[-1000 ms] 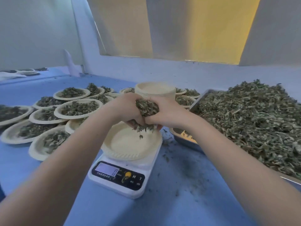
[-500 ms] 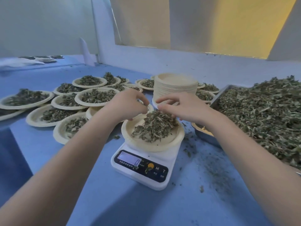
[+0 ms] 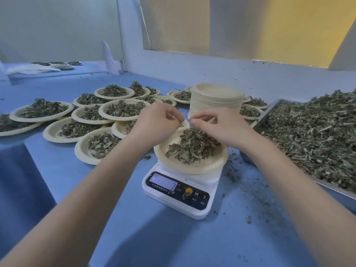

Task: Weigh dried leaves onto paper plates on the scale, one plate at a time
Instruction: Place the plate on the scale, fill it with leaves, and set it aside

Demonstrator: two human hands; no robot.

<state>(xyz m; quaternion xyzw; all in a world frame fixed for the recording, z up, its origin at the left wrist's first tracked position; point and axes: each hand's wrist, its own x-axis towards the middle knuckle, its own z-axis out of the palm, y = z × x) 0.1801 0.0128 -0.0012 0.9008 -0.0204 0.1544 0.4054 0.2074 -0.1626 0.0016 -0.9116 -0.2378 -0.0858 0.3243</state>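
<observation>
Fig. Weighing station, w/ the scale [image 3: 179, 191] as landmark. Largest to smallest:

(a) Blue table [image 3: 134, 237] bearing everything; leaf crumbs scattered to the right of the scale, probably spill from reaching across.

(b) Metal tray [image 3: 269, 108] heaped w/ bulk dried leaves [image 3: 312, 135], just right of the scale, likely so the supply sits within a short reach.

(c) Filled plates [image 3: 123, 109], many, overlapping, left of and behind the scale: apparently done portions parked out of the way.

(d) Stack of empty paper plates [image 3: 216, 99] directly behind the scale, handy for the next round.

(e) Scale itself, display facing the person; reading too blurred to give.

(f) Paper plate [image 3: 192, 168] on the scale's platform, carrying a mound of leaves [image 3: 192, 146] piled toward its far side.

(g) Left hand [image 3: 156, 122] above the plate's far-left rim, fingers curled in; whether it pinches a few bits I cannot tell.

(h) Right hand [image 3: 217, 126] over the mound, fingers loosely bent, fingertips touching or nearly touching the leaves; thumb and forefinger close together, nothing clearly held.

Judgement: fine-tuning stage, i.e. adding or removing small pinches to hit the target wt. before swapping plates.
</observation>
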